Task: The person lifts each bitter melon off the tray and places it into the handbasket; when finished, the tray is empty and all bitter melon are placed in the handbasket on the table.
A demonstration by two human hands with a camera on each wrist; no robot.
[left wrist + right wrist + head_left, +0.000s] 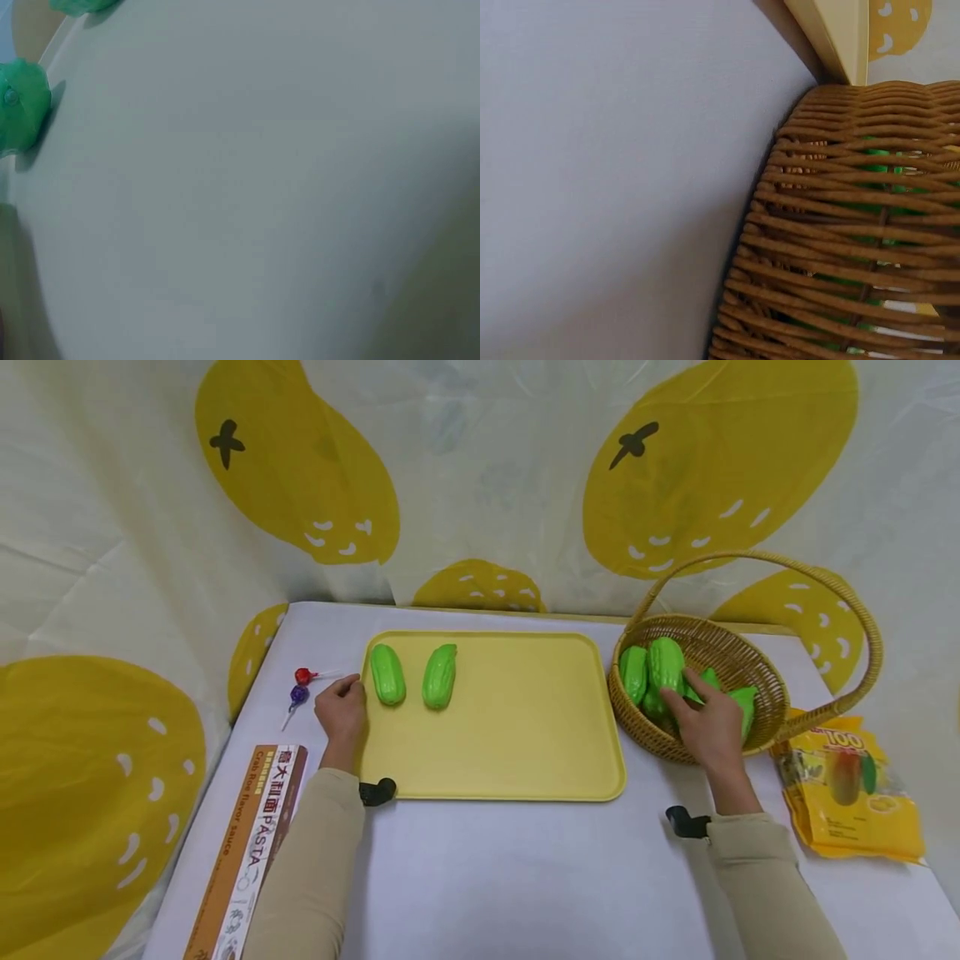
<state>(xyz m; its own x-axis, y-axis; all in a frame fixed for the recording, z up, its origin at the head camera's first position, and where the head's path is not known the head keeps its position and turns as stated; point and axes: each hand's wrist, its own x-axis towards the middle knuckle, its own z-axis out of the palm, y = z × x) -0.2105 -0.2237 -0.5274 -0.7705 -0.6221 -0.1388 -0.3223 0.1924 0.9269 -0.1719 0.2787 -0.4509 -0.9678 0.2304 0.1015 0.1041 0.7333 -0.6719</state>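
Currently, my right hand (712, 722) is inside the wicker basket (651, 739), at the right of the white table (525, 877). Its thumb and fingers are closed on one green gourd (666, 660), taken from the near right side. A second gourd (633, 672) lies directly left of it; others lie to the right, partly hidden by my hand.

My left hand (342, 720) is positioned at the left rim of the yellow tray (517, 718), fingers curled — whether they grip the rim, I cannot tell. Two gourds occupy the tray's far left section, side by side and apart: a left-hand gourd (387, 674) and a right-hand gourd (439, 677).

The basket stands just right of the tray. Peripheral items: red lollipop (303, 676) and purple lollipop (299, 695), left of my left hand; pasta box (232, 852), near left; yellow packet (855, 797) — near right of the basket.
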